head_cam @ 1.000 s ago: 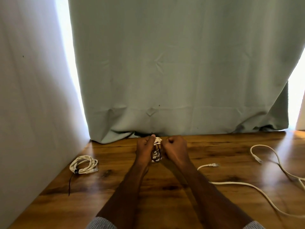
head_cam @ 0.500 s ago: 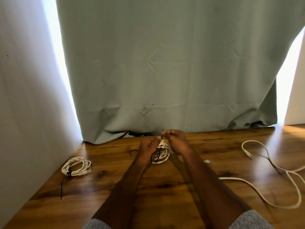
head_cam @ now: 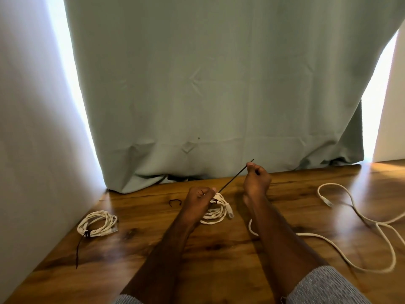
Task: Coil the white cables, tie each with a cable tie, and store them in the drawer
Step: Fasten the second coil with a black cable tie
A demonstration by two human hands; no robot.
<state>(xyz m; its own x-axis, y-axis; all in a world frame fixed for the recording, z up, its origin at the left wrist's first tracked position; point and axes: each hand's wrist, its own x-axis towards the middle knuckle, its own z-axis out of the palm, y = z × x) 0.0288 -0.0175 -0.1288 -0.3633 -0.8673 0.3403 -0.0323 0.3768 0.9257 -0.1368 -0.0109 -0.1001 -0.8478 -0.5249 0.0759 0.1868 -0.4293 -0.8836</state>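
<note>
Cinching tie on 2nd coil [head_cam: 215, 212].
L hand [head_cam: 198, 199] gripped coil; R hand [head_cam: 256, 179] pinched tie tail [head_cam: 234, 177] above it. Next: pull tight, w/ coil steadied.

A green curtain [head_cam: 219, 84] (creased) hangs behind the wooden table [head_cam: 219, 270].

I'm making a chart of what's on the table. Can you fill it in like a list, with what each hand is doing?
left hand: grips the coiled cable
right hand: pinches the black tie, pulled out straight from the coil
tied cable: lies at the left by the wall, black tie tail trailing
loose cable: uncoiled, sprawls at the right
spare tie: curled on the table behind the left hand
drawer: not in view
</note>
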